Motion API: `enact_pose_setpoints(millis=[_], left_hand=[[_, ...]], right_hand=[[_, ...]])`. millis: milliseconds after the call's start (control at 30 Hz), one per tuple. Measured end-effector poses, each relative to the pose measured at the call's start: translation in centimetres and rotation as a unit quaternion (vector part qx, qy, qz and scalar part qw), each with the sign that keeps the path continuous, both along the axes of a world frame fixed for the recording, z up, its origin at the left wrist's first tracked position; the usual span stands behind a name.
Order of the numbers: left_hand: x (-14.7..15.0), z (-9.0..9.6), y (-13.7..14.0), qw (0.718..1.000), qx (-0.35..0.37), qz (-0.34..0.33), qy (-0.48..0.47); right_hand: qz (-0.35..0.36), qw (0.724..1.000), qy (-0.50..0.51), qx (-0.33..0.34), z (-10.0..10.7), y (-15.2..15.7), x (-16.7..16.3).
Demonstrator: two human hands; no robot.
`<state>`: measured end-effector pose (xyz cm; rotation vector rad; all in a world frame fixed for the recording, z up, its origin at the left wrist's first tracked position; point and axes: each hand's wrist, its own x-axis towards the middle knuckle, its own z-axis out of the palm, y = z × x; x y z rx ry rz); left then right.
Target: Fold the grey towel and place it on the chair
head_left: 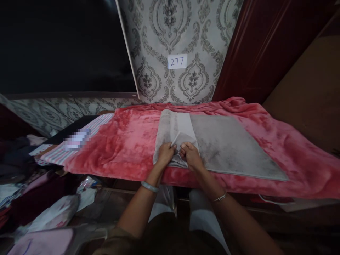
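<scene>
A grey plush cloth [223, 145], perhaps a mat or cover, lies across a red fleece blanket [130, 138]. Its left part is folded over, and a strip of paler underside [183, 122] shows there. My left hand [166, 153] is closed on the cloth's raised pale edge near the front of the fold. Just to the right, my right hand [191, 155] has its fingers curled around the same loose edge. Between the two hands a small corner of the cloth stands up. Part of the gripped fabric is hidden by my fingers.
A large dark screen [63, 49] stands at the back left. A striped cloth [87, 127] sticks out beside the blanket's left end. Piled clothes and bags [50, 212] lie at lower left. A dark red wooden panel [247, 49] rises at the right.
</scene>
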<state>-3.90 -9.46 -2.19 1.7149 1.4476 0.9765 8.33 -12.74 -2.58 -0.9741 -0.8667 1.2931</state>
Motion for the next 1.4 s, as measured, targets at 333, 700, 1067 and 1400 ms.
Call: enact_pose_setpoints(millis=[333,700,1067,1400], left_hand=[[0.1,-0.2,0.5,0.997,0.004,0.075,-0.005],[-0.6,-0.7,1.5,0.984,-0.036,0.07,-0.162],[-0.9,-0.6,1.3,0.964,-0.053,0.07,-0.25],[-0.9,-1.4,1.7,0.964,-0.056,0.043,-0.255]], right_hand=[[-0.013,1.0,-0.008,-0.002,0.3,-1.7,0.1],[0.007,1.0,0.024,0.001,1.6,-4.8,2.1],[-0.01,0.992,-0.036,-0.12,-1.4,-15.7,8.5],[-0.028,0.894,-0.437,-0.093,-6.7,-23.0,16.9]])
